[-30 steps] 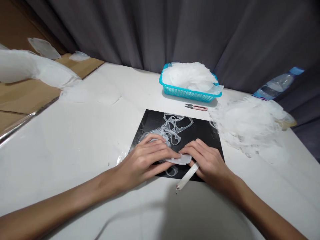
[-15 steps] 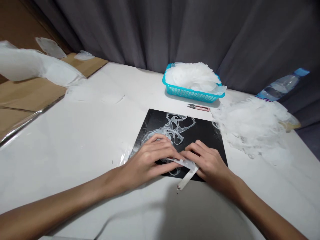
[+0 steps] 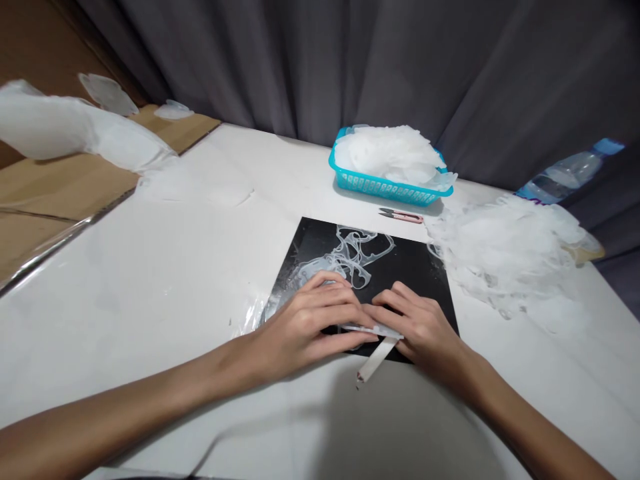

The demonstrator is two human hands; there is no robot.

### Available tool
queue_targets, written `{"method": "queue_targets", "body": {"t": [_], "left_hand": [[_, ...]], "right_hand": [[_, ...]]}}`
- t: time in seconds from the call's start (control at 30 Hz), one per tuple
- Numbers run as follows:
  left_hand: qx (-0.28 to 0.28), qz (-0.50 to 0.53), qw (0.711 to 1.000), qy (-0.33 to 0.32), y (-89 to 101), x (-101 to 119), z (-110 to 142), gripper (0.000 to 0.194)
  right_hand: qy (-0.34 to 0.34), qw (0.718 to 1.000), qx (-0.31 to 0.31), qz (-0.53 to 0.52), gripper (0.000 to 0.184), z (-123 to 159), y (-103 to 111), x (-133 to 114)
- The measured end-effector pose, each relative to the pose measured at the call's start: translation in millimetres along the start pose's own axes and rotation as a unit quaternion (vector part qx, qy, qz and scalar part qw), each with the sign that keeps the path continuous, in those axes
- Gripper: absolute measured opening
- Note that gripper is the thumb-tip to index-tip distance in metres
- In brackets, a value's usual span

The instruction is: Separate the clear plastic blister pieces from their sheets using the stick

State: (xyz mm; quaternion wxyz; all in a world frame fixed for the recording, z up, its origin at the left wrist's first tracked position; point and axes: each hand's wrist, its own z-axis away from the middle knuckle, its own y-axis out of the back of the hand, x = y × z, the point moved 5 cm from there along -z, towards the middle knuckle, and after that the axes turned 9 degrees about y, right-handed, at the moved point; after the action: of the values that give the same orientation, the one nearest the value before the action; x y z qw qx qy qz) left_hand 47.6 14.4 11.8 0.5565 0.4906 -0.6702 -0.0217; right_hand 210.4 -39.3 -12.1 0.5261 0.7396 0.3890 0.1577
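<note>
My left hand [image 3: 315,323] is closed, pinching a thin translucent plastic piece [image 3: 384,331] between thumb and fingers, low over the black mat [image 3: 413,263]. Close against it on the right, my right hand [image 3: 423,323] has curled fingers round a slim white stick-shaped tool [image 3: 374,363]; its end juts out below the palm towards me. The tool's other end is hidden by the fingers. The right fingertips meet the edge of the same piece. Curly translucent trimmings [image 3: 357,253] lie on the mat just beyond my left hand.
A blue basket [image 3: 390,190] heaped with translucent pieces stands behind the mat, with small pink-handled snips [image 3: 401,215] before it. At right are a large pile of translucent scraps [image 3: 515,247] and a leaning bottle [image 3: 565,175]. Cardboard [image 3: 60,190] with plastic bags lies left.
The translucent piece has tilted between my fingers and now shows more edge-on. Both hands stay together over the mat. The whole view has shifted slightly.
</note>
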Motion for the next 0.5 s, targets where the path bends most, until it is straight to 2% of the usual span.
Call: {"method": "queue_targets", "body": {"t": [0.3, 0.5], "left_hand": [[-0.017, -0.010, 1.000, 0.011, 0.0, -2.5, 2.1, 0.007], [-0.007, -0.006, 1.000, 0.008, 0.2, -2.0, 1.3, 0.008]], "right_hand": [[-0.006, 1.000, -0.006, 0.005, 0.025, 0.6, 2.5, 1.6], [-0.008, 1.000, -0.011, 0.026, 0.028, 0.1, 3.4, 1.3]]}}
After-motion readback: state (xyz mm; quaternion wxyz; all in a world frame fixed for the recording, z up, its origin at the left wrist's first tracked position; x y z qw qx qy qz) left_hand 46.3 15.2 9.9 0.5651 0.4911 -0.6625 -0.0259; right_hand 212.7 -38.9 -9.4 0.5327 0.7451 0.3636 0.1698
